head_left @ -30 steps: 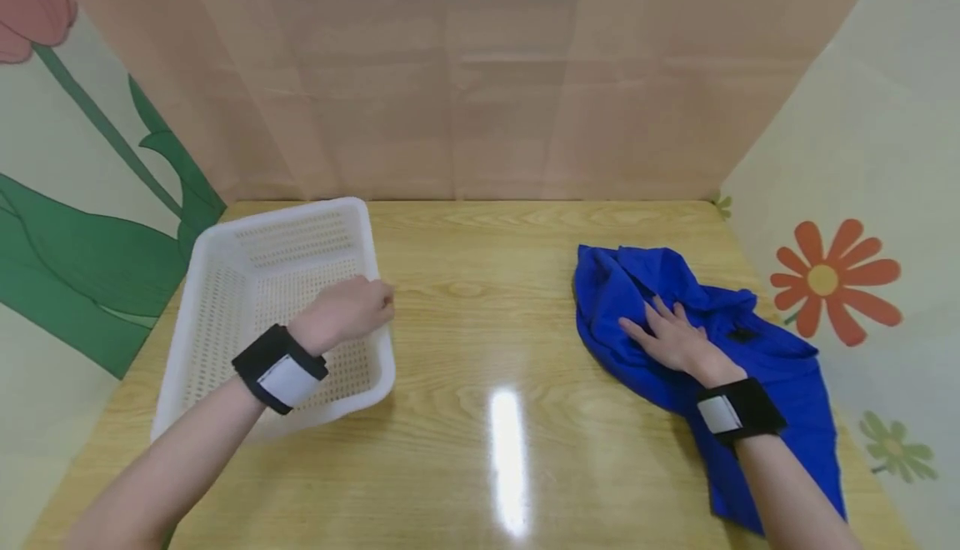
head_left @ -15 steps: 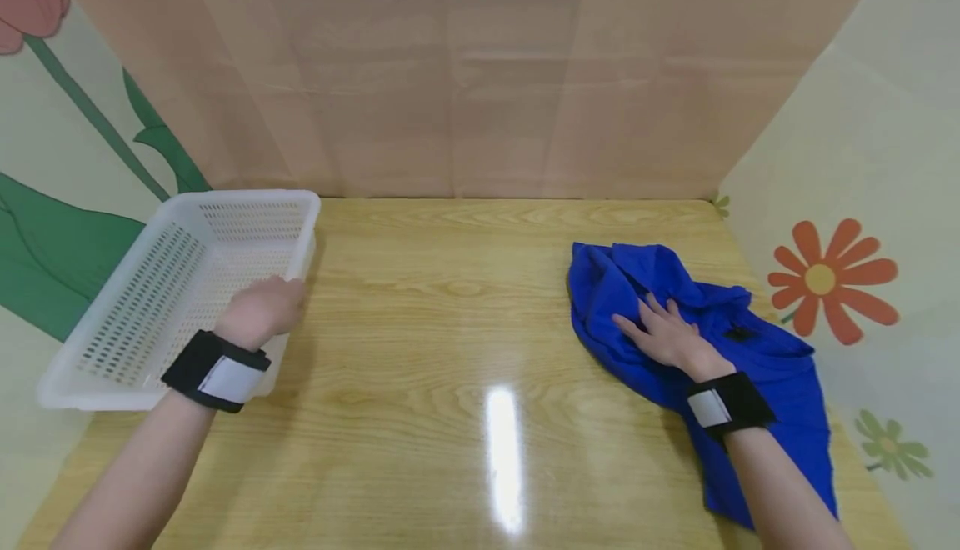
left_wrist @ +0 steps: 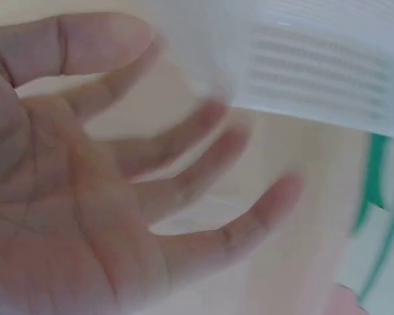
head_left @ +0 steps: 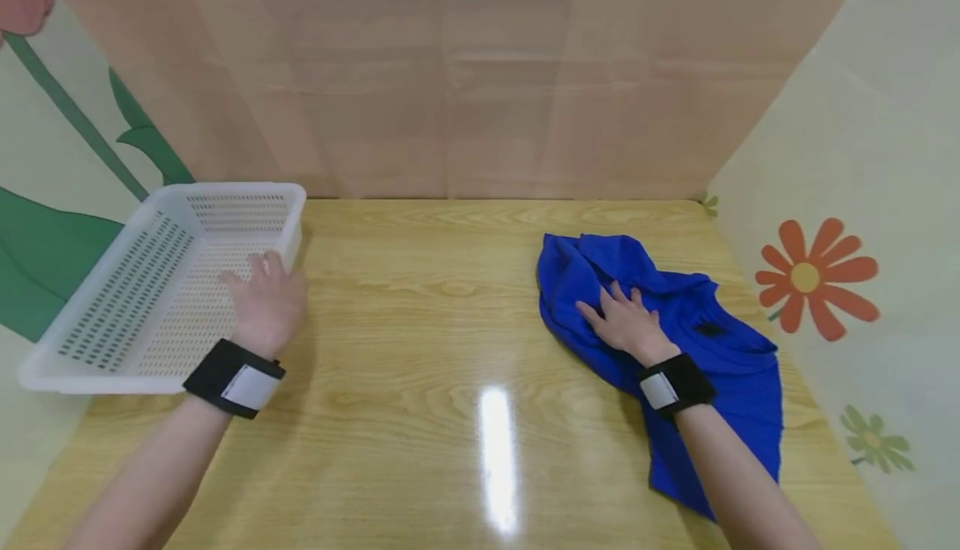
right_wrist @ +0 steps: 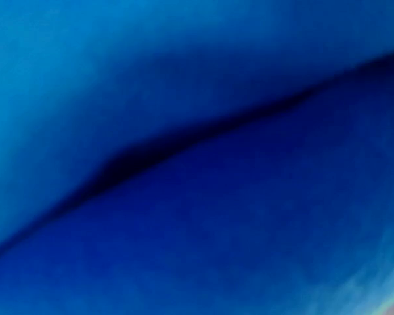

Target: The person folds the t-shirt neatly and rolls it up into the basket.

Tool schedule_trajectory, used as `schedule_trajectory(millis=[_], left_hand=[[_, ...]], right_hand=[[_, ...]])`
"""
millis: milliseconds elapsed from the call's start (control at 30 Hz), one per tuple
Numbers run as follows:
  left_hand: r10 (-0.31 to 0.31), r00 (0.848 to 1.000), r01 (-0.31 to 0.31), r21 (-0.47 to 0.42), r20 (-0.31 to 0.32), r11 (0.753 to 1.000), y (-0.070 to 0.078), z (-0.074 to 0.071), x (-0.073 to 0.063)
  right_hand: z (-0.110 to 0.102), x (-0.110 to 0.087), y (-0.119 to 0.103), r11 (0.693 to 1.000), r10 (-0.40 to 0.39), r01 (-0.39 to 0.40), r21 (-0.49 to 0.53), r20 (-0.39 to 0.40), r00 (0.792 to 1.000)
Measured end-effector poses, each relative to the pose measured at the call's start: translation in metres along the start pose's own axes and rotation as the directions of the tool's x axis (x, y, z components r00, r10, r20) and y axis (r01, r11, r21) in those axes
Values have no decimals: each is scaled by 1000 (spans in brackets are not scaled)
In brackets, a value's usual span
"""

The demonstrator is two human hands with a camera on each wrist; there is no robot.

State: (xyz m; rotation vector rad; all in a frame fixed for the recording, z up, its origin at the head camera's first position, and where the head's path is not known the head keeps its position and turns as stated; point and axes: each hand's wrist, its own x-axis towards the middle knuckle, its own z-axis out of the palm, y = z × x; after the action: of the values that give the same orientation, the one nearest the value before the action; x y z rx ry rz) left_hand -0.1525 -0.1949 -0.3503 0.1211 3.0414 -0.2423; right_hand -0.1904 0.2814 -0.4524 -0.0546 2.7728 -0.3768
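A white perforated plastic basket [head_left: 202, 325] stands at the table's left. My left hand [head_left: 268, 304] is over its right rim, fingers spread. In the left wrist view the left palm [left_wrist: 85, 197] holds nothing, and the blurred fingers lie near the basket's wall [left_wrist: 315, 72]; whether they touch it I cannot tell. On the right lies a crumpled blue shirt [head_left: 693, 304], a dark label at its neckline. My right hand [head_left: 626, 327] rests on the shirt with spread fingers. Blue cloth [right_wrist: 217, 216] fills the right wrist view, hiding the fingers there.
The wood-grain table [head_left: 420, 350] lies between basket and shirt, with a bright light reflection on it. A pinkish cloth backdrop [head_left: 450, 75] stands behind. Flower-printed panels [head_left: 817, 117] flank both sides.
The basket has moved left and turned with my left hand, whose curled fingers have since spread open. The shirt has slid a little left with my right hand on it.
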Motion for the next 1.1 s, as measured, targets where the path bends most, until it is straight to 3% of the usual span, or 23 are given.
schedule_trajectory(millis=[100,233,333,467,533,567,667,767,833,900,967,1033,1100], left_hand=[[91,992,-91,10,-92,996,37,5,5],[258,958,-273,-117,-127,955,91,17,19],[367,927,-371,-300,-70,879,121,27,32],[481,877,-411,-544,-17,731,152,39,47],[509,860,-412,-602,-10,684,165,45,52],[516,856,-416,-611,-14,674,171,48,54],[497,866,-432,-589,-59,683,182,57,60],[426,898,-400,-607,-110,686,180,62,66],[365,923,-354,-645,-123,677,172,63,71],[304,946,-299,-677,-116,673,160,63,76],[248,963,-251,-697,-107,672,147,64,81],[196,975,-210,-717,-104,664,135,66,86],[139,985,-167,-748,-101,642,124,68,89]], right_hand=[[4,8,-19,999,26,-28,-25,-57,998],[10,17,-50,996,28,-39,-83,-121,992],[10,22,-72,995,12,-24,-92,-128,992],[4,28,-91,999,-10,14,45,-88,996],[-1,31,-95,988,-23,32,148,-59,998],[-3,32,-96,979,-37,45,199,-47,998],[-10,32,-89,939,-89,102,329,-54,995],[-14,30,-73,899,-147,198,391,-157,977],[-15,27,-58,888,-164,256,382,-258,952],[-14,24,-44,899,-174,294,323,-354,919],[-14,19,-30,919,-169,292,265,-404,899],[-13,15,-20,942,-160,259,212,-396,904],[-12,11,-13,958,-144,215,188,-335,931]])
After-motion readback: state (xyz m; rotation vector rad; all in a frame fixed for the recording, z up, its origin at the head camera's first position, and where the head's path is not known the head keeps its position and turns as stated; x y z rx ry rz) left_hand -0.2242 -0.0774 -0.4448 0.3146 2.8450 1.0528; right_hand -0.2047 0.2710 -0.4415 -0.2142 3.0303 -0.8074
